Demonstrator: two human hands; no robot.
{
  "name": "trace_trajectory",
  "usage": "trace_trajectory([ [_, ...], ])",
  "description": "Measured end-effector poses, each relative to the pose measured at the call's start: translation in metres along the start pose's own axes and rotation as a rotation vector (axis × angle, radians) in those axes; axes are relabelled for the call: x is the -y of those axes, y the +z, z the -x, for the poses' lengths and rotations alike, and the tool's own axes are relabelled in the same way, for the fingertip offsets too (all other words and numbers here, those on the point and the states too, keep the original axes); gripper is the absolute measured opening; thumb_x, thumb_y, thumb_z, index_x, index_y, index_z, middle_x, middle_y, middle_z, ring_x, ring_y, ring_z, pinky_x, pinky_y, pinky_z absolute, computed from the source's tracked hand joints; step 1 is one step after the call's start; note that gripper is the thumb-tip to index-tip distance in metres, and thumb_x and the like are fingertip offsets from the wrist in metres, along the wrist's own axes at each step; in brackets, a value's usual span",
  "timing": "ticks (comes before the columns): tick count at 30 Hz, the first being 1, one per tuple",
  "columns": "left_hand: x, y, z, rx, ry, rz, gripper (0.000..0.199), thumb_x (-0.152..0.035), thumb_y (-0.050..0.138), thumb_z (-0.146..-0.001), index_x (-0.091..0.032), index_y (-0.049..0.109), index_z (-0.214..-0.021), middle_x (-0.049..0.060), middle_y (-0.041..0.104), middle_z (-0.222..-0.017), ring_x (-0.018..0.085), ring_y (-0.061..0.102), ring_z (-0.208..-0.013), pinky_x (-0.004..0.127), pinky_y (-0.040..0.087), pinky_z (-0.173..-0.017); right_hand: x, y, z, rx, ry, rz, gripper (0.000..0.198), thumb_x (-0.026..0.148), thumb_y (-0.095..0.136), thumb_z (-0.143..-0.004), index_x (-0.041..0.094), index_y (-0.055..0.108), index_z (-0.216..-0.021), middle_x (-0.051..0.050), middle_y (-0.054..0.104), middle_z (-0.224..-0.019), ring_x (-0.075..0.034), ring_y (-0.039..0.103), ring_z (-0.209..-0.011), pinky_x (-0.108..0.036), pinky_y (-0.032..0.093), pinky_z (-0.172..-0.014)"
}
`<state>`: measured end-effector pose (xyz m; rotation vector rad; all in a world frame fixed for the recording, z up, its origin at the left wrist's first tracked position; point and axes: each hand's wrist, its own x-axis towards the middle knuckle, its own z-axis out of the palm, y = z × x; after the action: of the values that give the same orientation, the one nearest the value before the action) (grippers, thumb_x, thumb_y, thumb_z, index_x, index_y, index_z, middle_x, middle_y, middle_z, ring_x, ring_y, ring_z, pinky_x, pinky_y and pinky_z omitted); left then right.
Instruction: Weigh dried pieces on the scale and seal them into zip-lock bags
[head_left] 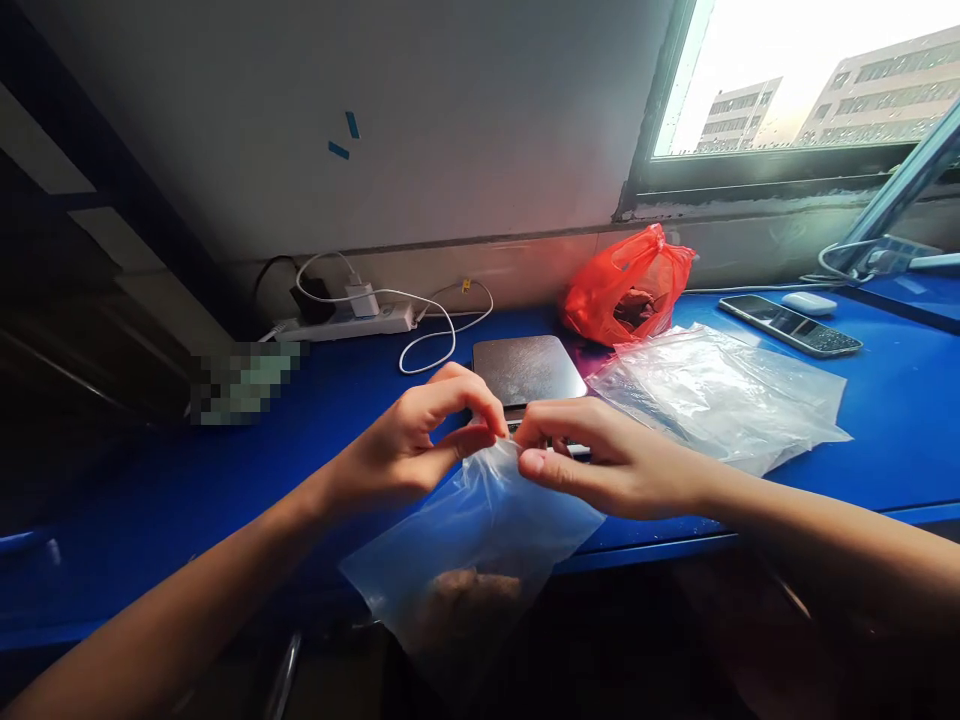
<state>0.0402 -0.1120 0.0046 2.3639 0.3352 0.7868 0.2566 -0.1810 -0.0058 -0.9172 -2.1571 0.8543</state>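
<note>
Between both hands hangs a clear plastic bag (487, 515), its top gathered and pinched. Brownish lumps (472, 590) show dimly in its lower part; their kind cannot be made out. My left hand (439, 425) pinches the gathered neck between thumb and forefinger. Close against it, my right hand (585, 455) grips the same neck from the other side with its fingers curled. The bag hangs at the front edge of the blue table. Just behind the hands lies a flat scale with a metal plate (529, 368), its front partly hidden by my fingers.
Several flat clear plastic bags (727, 390) lie stacked right of the scale. Behind them stands a red plastic bag (630, 285) with dark contents. A phone (791, 325) and a white earbud case (808, 303) lie farther right. A power strip (352, 322) with a white cable (454, 335) runs along the wall.
</note>
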Motion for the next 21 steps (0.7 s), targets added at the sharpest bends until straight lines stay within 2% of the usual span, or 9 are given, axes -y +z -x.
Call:
trace_trajectory([
  [3, 0.01, -0.012, 0.0, 0.035, -0.075, 0.19, 0.015, -0.029, 0.058, -0.092, -0.019, 0.052, -0.083, 0.002, 0.054, -0.081, 0.013, 0.053, -0.073, 0.025, 0.047, -0.064, 0.002, -0.004, -0.001, 0.092, 0.063, -0.069, 0.025, 0.039, 0.058, -0.09, 0.015, 0.056, -0.083, 0.002, 0.055, -0.078, -0.008, 0.047, -0.07, -0.019, 0.039, -0.063],
  [7, 0.022, -0.04, 0.002, -0.06, -0.078, 0.269, 0.026, -0.035, 0.061, -0.09, -0.021, 0.041, -0.08, 0.0, 0.051, -0.073, 0.012, 0.05, -0.067, 0.024, 0.046, -0.06, 0.004, -0.017, -0.001, 0.123, 0.144, -0.153, 0.03, 0.044, 0.062, -0.088, 0.016, 0.053, -0.079, 0.003, 0.05, -0.075, -0.008, 0.044, -0.07, -0.02, 0.036, -0.062],
  [9, 0.017, -0.049, 0.004, 0.037, -0.114, 0.176, 0.018, -0.03, 0.061, -0.089, -0.021, 0.046, -0.085, 0.0, 0.055, -0.074, 0.012, 0.053, -0.068, 0.024, 0.047, -0.061, 0.005, -0.023, -0.002, 0.085, 0.191, -0.199, 0.035, 0.047, 0.061, -0.087, 0.016, 0.05, -0.075, 0.004, 0.045, -0.071, -0.008, 0.041, -0.065, -0.021, 0.033, -0.057],
  [11, 0.004, -0.051, 0.003, 0.209, -0.173, 0.002, 0.007, -0.021, 0.06, -0.088, -0.02, 0.057, -0.094, 0.002, 0.061, -0.079, 0.013, 0.058, -0.072, 0.024, 0.05, -0.063, 0.004, -0.029, -0.002, 0.028, 0.226, -0.216, 0.038, 0.049, 0.061, -0.087, 0.017, 0.048, -0.073, 0.004, 0.041, -0.068, -0.008, 0.038, -0.062, -0.021, 0.03, -0.053],
  [12, -0.003, -0.05, 0.001, 0.288, -0.183, -0.077, 0.009, -0.018, 0.059, -0.088, -0.02, 0.061, -0.097, 0.003, 0.064, -0.083, 0.013, 0.061, -0.075, 0.023, 0.051, -0.065, 0.003, -0.03, -0.002, -0.013, 0.232, -0.209, 0.037, 0.049, 0.061, -0.086, 0.017, 0.048, -0.074, 0.004, 0.041, -0.068, -0.008, 0.039, -0.062, -0.021, 0.03, -0.053],
  [15, -0.023, -0.048, -0.012, 0.416, -0.103, -0.16, 0.012, -0.013, 0.059, -0.088, -0.02, 0.068, -0.093, 0.003, 0.069, -0.084, 0.013, 0.065, -0.076, 0.021, 0.053, -0.067, 0.001, -0.035, -0.002, -0.211, 0.212, -0.194, 0.03, 0.047, 0.06, -0.088, 0.017, 0.054, -0.086, 0.001, 0.051, -0.078, -0.009, 0.047, -0.069, -0.021, 0.038, -0.058],
  [16, -0.027, -0.048, -0.019, 0.4, -0.061, -0.166, 0.011, -0.013, 0.061, -0.088, -0.02, 0.069, -0.088, 0.002, 0.07, -0.081, 0.012, 0.065, -0.072, 0.021, 0.053, -0.064, -0.001, -0.036, 0.0, -0.308, 0.209, -0.192, 0.029, 0.046, 0.06, -0.088, 0.018, 0.055, -0.093, 0.0, 0.054, -0.082, -0.011, 0.05, -0.073, -0.022, 0.041, -0.062],
  [18, -0.033, -0.053, -0.036, 0.28, 0.016, -0.196, 0.008, -0.014, 0.064, -0.086, -0.02, 0.069, -0.084, 0.001, 0.07, -0.075, 0.012, 0.064, -0.065, 0.02, 0.052, -0.058, -0.005, -0.038, 0.004, -0.514, 0.2, -0.193, 0.03, 0.045, 0.061, -0.087, 0.021, 0.056, -0.104, -0.003, 0.058, -0.092, -0.013, 0.055, -0.082, -0.024, 0.046, -0.07],
  [21, -0.038, -0.063, -0.068, -0.045, 0.142, -0.306, 0.005, -0.018, 0.065, -0.086, -0.017, 0.07, -0.084, 0.0, 0.068, -0.069, 0.011, 0.062, -0.06, 0.021, 0.05, -0.052, -0.015, -0.038, 0.015, -0.74, 0.187, -0.281, 0.037, 0.047, 0.062, -0.085, 0.024, 0.054, -0.114, -0.004, 0.061, -0.1, -0.015, 0.059, -0.089, -0.028, 0.05, -0.075],
])
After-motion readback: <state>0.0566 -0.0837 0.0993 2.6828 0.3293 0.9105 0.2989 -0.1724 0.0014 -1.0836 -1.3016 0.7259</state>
